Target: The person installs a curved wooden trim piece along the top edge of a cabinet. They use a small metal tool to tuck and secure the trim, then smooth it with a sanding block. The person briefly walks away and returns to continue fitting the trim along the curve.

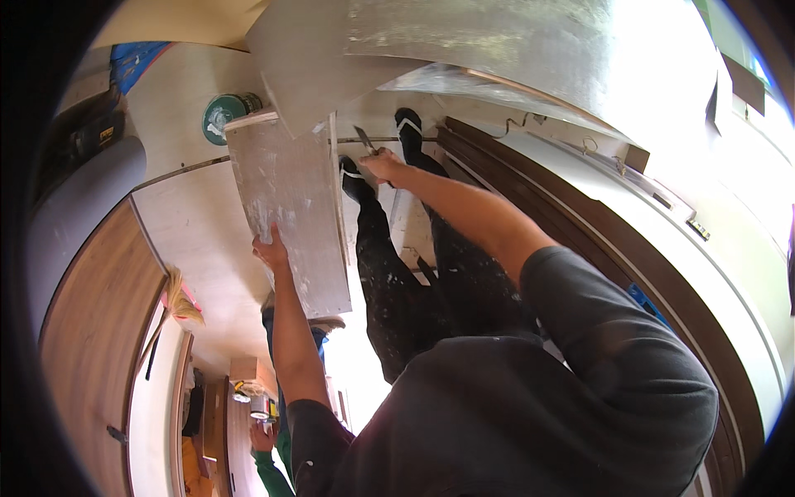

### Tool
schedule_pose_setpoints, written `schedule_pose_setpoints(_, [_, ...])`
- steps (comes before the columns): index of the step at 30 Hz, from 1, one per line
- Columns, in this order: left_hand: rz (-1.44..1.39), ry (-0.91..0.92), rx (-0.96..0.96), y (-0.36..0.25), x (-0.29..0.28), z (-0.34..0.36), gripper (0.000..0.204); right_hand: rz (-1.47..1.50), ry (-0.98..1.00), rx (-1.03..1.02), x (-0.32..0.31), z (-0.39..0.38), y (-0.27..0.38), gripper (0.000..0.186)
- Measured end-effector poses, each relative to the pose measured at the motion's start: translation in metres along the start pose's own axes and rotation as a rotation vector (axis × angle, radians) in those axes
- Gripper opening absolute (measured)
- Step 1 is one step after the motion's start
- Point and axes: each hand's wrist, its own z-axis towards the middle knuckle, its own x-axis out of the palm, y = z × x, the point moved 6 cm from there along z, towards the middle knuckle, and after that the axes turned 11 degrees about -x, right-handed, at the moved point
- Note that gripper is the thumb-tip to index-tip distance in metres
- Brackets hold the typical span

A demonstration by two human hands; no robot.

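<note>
My left hand (272, 248) grips the left long edge of a greyish wooden board (290, 195), with the thumb lying on its face. The board is smeared with pale marks, has raised strips along its edges and slants beside my legs. To the right of its far end, my right hand (383, 166) is closed round a putty knife (364, 139). The knife's dark blade points away from me and stands apart from the board. Just left of the board's far end is a round green tub (222, 121) with white paste in it.
Large grey panels (513, 33) jut in overhead at the far side. Dark brown trim boards (530, 178) run along the right. A straw broom (180, 300) leans at the left. Another person's green sleeve (269, 474) and hand show at the lower left, near some tins (261, 406).
</note>
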Motion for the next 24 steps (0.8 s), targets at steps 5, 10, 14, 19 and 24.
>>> schedule_pose_setpoints(5, [0.025,-0.069,-0.027,0.002,-0.009,0.033,0.101,0.401,-0.152,0.130,0.073,0.051,-0.022,0.081])
schedule_pose_setpoints(10, [0.091,0.264,-0.135,0.017,0.014,0.053,0.115,0.709,-0.065,0.132,0.131,0.052,-0.024,0.081])
schedule_pose_setpoints(14, [0.109,0.414,-0.015,0.018,0.017,0.057,0.115,0.634,-0.172,0.124,0.131,0.043,-0.023,0.076])
schedule_pose_setpoints(19, [0.164,0.482,-0.023,0.058,0.022,0.052,0.107,0.657,-0.135,0.126,0.152,0.027,-0.047,0.069])
schedule_pose_setpoints(24, [0.151,0.556,-0.074,0.151,0.028,0.027,0.110,0.598,-0.180,0.138,0.194,-0.013,-0.107,0.098])
